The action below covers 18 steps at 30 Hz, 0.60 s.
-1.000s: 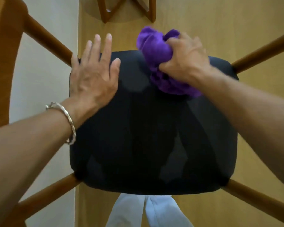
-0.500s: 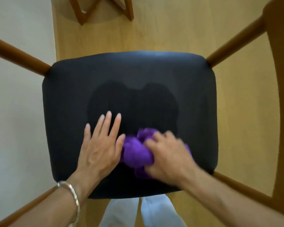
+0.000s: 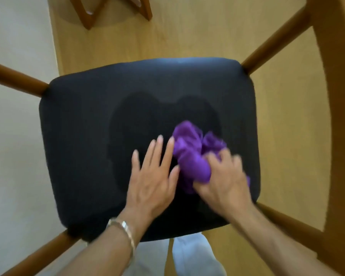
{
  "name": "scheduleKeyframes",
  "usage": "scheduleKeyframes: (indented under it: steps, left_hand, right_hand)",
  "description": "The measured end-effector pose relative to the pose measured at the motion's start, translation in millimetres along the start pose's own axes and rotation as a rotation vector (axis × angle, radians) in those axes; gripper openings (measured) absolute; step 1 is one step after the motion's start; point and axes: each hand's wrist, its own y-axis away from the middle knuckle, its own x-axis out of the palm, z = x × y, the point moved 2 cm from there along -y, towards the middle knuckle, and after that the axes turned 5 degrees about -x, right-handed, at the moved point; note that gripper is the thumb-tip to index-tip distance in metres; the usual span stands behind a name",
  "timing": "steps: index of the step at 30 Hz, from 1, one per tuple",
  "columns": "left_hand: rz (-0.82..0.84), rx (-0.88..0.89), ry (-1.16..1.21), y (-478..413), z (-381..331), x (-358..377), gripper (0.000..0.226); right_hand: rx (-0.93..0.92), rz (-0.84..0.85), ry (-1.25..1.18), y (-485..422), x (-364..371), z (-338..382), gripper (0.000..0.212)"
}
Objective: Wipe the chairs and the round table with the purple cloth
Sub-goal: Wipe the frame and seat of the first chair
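Purple cloth (image 3: 193, 156), bunched in right hand (image 3: 225, 182), is mid-wipe on black chair seat (image 3: 84, 146), left hand (image 3: 153, 176) flat beside it; round table apparently unwiped.

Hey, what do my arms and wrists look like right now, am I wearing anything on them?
Both arms are bare, with no sleeves in view on the left forearm or the right forearm. The left wrist carries a silver bangle, a metal band with flat, shiny facets. The right wrist shows no watch or band.
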Motion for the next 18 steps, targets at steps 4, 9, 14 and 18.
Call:
scheduleKeyframes:
  steps: [4,9,14,18]
  left_hand:
    - [0.083,-0.022,-0.052,24,32,4,0.058]
    - [-0.054,-0.092,-0.144,-24,80,-38,0.060]
    - [-0.165,-0.190,-0.112,-57,105,-64,0.058]
    - [-0.140,-0.187,-0.125,-45,106,-54,0.059]
  right_hand:
    - [0.066,0.206,-0.174,18,-8,-1,0.027]
    - [0.059,-0.150,-0.305,-78,-66,1,0.037]
    - [0.046,-0.177,-0.219,-141,-71,17,0.043]
    - [-0.127,-0.044,0.116,-39,-14,34,0.053]
